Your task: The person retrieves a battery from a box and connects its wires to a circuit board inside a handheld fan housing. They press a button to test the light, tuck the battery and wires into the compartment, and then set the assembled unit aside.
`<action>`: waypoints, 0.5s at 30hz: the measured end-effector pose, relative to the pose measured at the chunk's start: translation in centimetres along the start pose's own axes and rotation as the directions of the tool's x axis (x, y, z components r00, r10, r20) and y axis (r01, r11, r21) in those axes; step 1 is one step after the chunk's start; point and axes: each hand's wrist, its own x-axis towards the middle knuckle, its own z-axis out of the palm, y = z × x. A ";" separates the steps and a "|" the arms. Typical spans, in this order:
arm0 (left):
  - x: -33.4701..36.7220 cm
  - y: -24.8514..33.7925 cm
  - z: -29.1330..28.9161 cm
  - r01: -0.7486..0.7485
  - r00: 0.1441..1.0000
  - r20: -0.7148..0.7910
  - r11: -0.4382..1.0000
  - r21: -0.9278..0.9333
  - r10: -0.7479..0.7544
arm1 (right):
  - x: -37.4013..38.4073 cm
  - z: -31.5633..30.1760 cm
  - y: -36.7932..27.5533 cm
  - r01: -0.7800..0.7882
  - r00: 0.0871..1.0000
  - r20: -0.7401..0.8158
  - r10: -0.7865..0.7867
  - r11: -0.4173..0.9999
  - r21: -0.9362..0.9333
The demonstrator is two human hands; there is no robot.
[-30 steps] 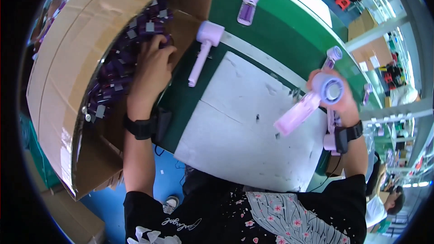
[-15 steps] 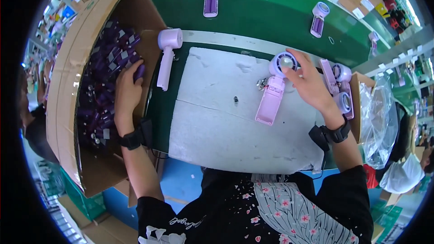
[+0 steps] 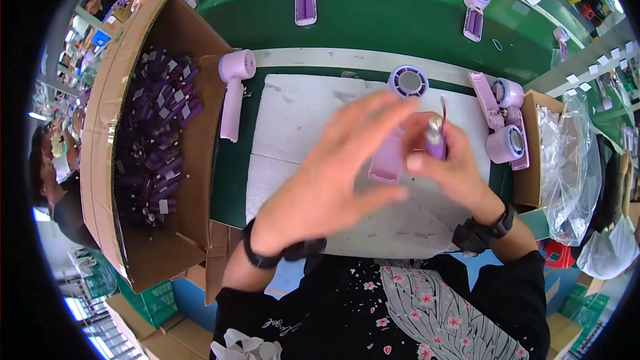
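Observation:
My right hand (image 3: 460, 170) is closed on a purple cylindrical battery (image 3: 435, 143), its metal end up and a thin red wire beside it. My left hand (image 3: 320, 173), blurred a little, is in front of the pad with fingers stretched and thumb apart, nothing visible in it. Behind both hands a lilac handheld fan (image 3: 408, 82) lies on the white foam pad (image 3: 283, 117), its round head at the far side. Its open handle (image 3: 385, 165) is partly hidden by my fingers.
A cardboard box (image 3: 100, 133) of purple batteries (image 3: 160, 120) stands at left. Next to it rests another lilac fan (image 3: 233, 97). Fan parts (image 3: 505, 140) lie at right beside a plastic-lined carton (image 3: 531, 180). More fans (image 3: 305, 0) sit on the green belt (image 3: 387, 0) beyond.
My left hand has come out of the battery box and across to the pad. My right hand has left the fan's head and now holds a battery nearer me.

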 end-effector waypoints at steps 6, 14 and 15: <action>3.2 -7.8 2.2 0.281 0.937 0.189 0.955 0.095 -0.295 | 1.4 -4.6 2.5 -0.017 0.973 -0.219 -0.071 0.926 -0.377; 4.4 -7.5 3.9 0.384 0.893 0.283 0.921 -0.073 -0.350 | 1.8 -3.5 2.6 0.316 0.877 -0.031 -0.480 0.624 -0.715; 4.2 -7.7 4.0 0.334 0.922 0.247 0.936 -0.110 -0.299 | 1.7 -3.5 2.6 0.328 0.864 -0.019 -0.504 0.591 -0.737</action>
